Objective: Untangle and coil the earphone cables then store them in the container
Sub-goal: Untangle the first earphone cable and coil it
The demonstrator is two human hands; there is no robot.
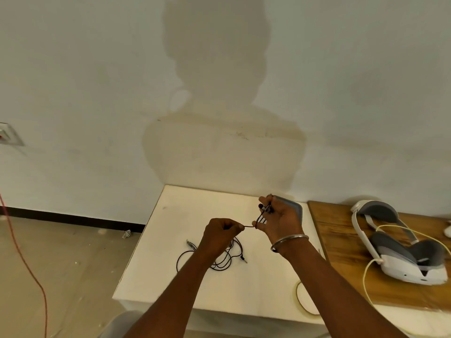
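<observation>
A thin black earphone cable (pixel 220 261) lies in loose loops on the white table (pixel 170 276), its plug end at the left of the loops. My left hand (pixel 223 234) pinches one stretch of the cable. The cable runs taut from there to my right hand (pixel 280 222), which holds the earbud end and has cable looped over its fingers. Behind my right hand a grey container (pixel 292 207) stands at the table's back edge, mostly hidden by the hand.
A wooden table (pixel 341 245) on the right carries a white and grey headset (pixel 400 245) with a pale cable (pixel 366 284) trailing toward me. An orange cord (pixel 26 262) hangs over the floor at left. A wall stands close behind the tables.
</observation>
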